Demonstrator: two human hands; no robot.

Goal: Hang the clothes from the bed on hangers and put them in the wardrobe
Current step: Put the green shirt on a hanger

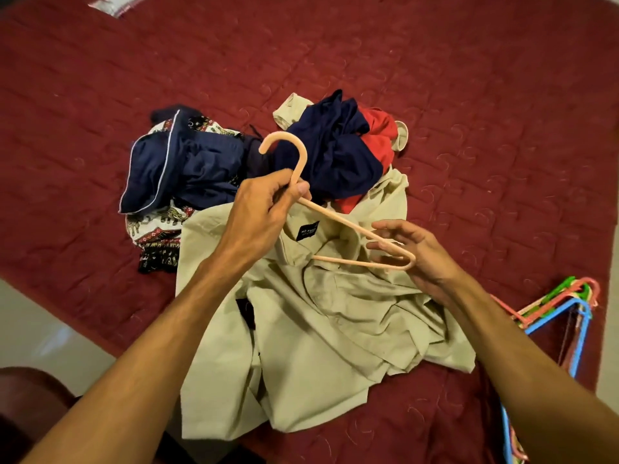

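We see a maroon quilted bed [469, 95]; on it lie a beige shirt [318, 346], a heap of navy, red and patterned clothes [335, 155], and coloured hangers [549, 316] at its right edge.

Spare hangers [577, 318] partly beyond bottom edge; shirt label [307, 231] small print illegible.

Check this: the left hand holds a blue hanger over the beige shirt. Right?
No. The head view shows the hanger is peach, not blue; the left hand does hold it over the beige shirt.
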